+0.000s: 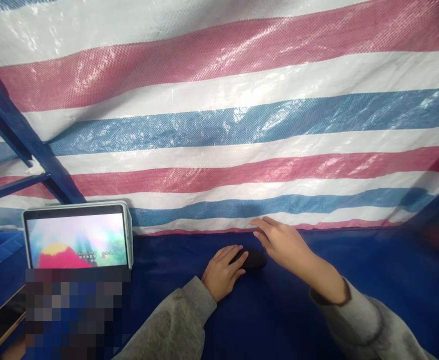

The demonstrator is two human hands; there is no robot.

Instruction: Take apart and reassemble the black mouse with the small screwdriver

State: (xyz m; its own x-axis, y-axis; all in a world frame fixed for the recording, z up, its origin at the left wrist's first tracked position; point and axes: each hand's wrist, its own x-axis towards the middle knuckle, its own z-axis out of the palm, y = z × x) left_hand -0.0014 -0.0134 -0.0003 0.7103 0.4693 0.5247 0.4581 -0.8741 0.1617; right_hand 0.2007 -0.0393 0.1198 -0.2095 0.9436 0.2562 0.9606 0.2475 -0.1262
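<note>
A dark, rounded computer mouse (252, 258) lies on the blue surface (272, 315). My left hand (225, 270) grips its left end, with fingers over the far side and the thumb along the near side. Just beyond its right end hovers my right hand (277, 240), fingers pointing left and apart. A tiny red spot (263, 247) shows under the right hand's fingers; what it belongs to is hidden. Grey sleeves cover both forearms.
At left a tablet (78, 240) in a pale case plays a video. A blurred patch (72, 310) covers the area below it, beside a dark phone-like slab (1, 312). Behind hangs a striped tarp (219, 125); a blue metal frame (31, 135) stands at left.
</note>
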